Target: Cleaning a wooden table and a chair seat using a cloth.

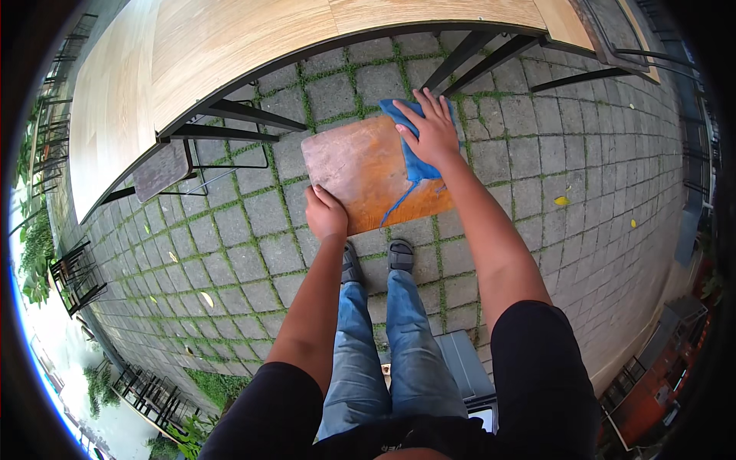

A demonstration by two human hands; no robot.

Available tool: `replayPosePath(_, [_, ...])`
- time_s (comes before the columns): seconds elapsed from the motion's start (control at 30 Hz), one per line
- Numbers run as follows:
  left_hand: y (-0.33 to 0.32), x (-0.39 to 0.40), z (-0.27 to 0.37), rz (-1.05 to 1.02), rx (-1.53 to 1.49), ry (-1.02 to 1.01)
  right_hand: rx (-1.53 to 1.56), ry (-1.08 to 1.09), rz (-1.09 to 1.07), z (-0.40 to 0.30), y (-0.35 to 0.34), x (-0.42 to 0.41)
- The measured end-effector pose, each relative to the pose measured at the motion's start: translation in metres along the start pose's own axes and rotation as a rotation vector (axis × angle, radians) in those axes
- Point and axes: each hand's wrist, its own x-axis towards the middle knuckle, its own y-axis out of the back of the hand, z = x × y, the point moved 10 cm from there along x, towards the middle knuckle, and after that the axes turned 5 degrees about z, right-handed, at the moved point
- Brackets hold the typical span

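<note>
A worn wooden board (pixel 368 167) with rounded corners, probably a stool seat, is in front of me above the paving. Its surface is greyish at the far left and orange-brown towards the near edge. My left hand (pixel 328 214) grips its near left corner, thumb on top; the fingers beneath are hidden. Over the board's right end, a blue cloth (pixel 421 170) lies under my right hand (pixel 430 131), which presses on it with the palm down and fingers spread. A loose blue strip trails from the cloth across the board.
A long wood-topped table (pixel 241 46) on black metal legs (pixel 460 60) spans the far side. A stool (pixel 164 171) stands at its left end, and a chair (pixel 612 34) rests at the upper right. Behind my legs is a grey box (pixel 464 363). Grass-jointed pavers (pixel 259 213) cover the ground.
</note>
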Motion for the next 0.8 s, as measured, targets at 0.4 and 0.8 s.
replayPosePath(0.4, [-0.011, 0.006, -0.011, -0.074, -0.176, -0.044, 0.111, -0.572, -0.061, -0.020, 0.019, -0.172])
replayPosePath(0.8, [0.042, 0.003, -0.050, -0.234, 0.003, -0.350, 0.765, -0.764, -0.140, -0.234, -0.012, -0.218])
